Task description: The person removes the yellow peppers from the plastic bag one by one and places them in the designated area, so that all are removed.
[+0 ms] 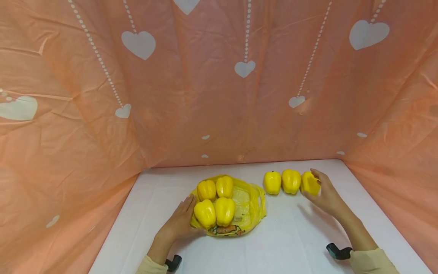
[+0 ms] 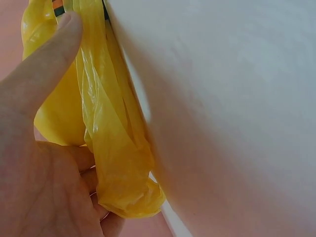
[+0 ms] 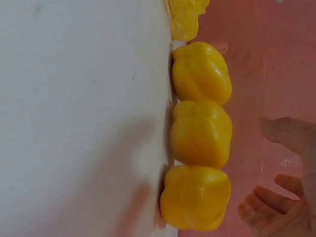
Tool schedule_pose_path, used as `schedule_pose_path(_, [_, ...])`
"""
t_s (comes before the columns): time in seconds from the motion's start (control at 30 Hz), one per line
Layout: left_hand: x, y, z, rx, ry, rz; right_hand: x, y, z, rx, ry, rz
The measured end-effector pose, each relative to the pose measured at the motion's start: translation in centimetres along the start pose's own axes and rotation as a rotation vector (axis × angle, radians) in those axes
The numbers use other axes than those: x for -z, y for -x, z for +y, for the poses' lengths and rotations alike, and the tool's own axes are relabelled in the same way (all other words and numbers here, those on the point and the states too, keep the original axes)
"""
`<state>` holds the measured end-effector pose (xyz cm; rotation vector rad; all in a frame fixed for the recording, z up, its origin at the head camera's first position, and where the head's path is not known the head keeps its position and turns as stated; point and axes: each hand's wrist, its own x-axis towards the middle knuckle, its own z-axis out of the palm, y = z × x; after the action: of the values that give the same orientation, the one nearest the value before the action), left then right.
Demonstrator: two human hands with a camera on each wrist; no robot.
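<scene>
Several yellow bell peppers sit in two rows on a yellow plastic bag, on the bag's left part. My left hand rests against the bag's left edge, its fingers extended along the side; in the left wrist view the thumb lies across the crumpled plastic. Three more bell peppers stand in a row to the right of the bag. Beside the rightmost pepper, my right hand hovers with fingers and thumb spread, holding nothing. In the right wrist view a space shows between that hand and the peppers.
A white table lies under everything. Peach sheets with white hearts rise behind it and on both sides. A dark strap piece sits at my right wrist, and another at the left.
</scene>
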<state>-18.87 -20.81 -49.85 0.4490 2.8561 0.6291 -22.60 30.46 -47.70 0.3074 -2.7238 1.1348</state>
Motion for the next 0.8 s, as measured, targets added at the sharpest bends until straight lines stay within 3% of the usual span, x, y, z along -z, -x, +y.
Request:
schedule_pose_path(0.43, [0.1, 0.0, 0.1, 0.002, -0.009, 0.002, -2.3, 0.0, -1.9, 0.045, -0.057, -0.025])
schedule_pose_path(0.8, [0.1, -0.1, 0.0, 0.004, -0.009, -0.005, -5.1, 0.0, -3.5, 0.084, -0.03, -0.08])
